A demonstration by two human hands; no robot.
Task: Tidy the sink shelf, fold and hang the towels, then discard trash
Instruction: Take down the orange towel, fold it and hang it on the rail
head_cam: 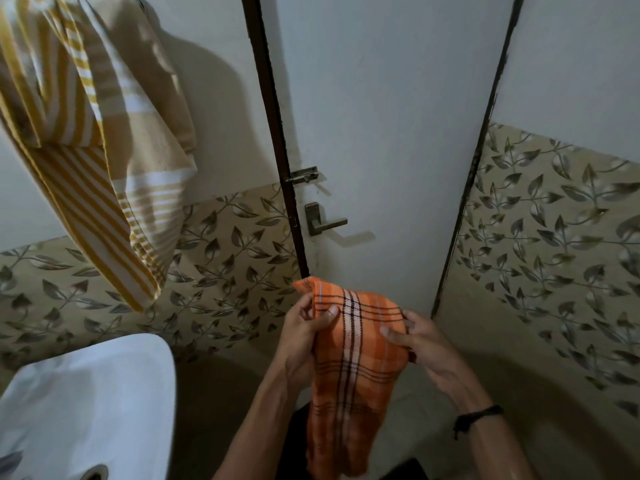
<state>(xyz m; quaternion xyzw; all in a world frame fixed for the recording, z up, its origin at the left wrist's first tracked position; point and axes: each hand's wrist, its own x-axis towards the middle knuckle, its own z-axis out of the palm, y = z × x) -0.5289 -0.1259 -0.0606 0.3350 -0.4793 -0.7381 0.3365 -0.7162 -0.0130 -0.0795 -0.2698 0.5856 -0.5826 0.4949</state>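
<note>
Hands raised before door (381,133) | left hand (304,327), right hand (422,337) both pinching orange towel (353,375) top

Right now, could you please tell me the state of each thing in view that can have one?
Orange plaid cloth towel: unfolded, dangling, held by both hands.
Left hand: pinching its top edge.
Right hand: gripping its right edge.
Yellow striped towel: hanging on the wall.
White door: closed.
Metal slide bolt: cannot tell.
</note>
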